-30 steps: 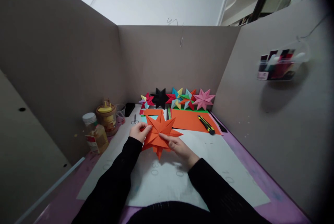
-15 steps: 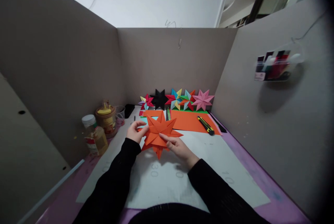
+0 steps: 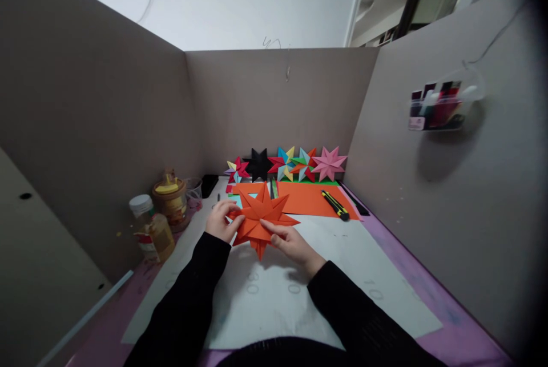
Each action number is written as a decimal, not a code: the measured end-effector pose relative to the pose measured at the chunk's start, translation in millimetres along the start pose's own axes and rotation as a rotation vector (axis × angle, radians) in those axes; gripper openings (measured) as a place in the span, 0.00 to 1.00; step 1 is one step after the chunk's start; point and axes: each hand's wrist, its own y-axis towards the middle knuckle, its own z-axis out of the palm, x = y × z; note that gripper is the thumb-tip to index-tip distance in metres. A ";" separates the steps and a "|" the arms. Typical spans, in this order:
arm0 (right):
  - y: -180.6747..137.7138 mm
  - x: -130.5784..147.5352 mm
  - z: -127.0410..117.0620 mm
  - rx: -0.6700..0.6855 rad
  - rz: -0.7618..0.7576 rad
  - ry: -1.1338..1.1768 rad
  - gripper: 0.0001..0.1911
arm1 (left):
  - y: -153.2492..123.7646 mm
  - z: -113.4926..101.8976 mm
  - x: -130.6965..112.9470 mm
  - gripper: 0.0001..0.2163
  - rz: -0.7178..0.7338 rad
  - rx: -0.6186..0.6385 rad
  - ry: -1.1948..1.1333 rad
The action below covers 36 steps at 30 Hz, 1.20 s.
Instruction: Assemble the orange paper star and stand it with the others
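An orange folded-paper star [image 3: 266,207] with several points is held in front of me, above the white sheet. My left hand [image 3: 221,220] pinches its left side, thumb at the front and the other fingers toward the edge. My right hand [image 3: 293,244] grips the lower right part, with the index finger laid near the star's centre and the thumb below it. Some of the right fingers are hidden behind the paper. Behind the star lie orange paper sheets [image 3: 295,198] and a yellow-and-black utility knife [image 3: 335,205].
Several finished paper stars, among them a black star [image 3: 258,164] and a pink star [image 3: 329,163], lean along the back panel. On the left stand a glue bottle [image 3: 150,230] and a pot [image 3: 171,198]. A plastic holder [image 3: 440,105] hangs on the right panel.
The camera view has shifted slightly. My left fingers have moved a little along the star's left edge; my right hand holds nearly the same place.
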 end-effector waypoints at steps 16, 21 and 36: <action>0.8 -2.9 -3.7 -0.027 -0.017 -0.030 0.27 | -2.4 1.9 -1.6 0.06 0.041 -0.003 -0.136; 1.9 -3.4 -4.4 -0.052 -0.010 -0.030 0.29 | -3.5 5.2 1.2 0.05 0.014 -0.024 -0.196; 1.5 -1.2 -2.9 -0.020 -0.014 -0.023 0.30 | -1.0 9.7 4.0 0.11 -0.248 -0.077 -0.389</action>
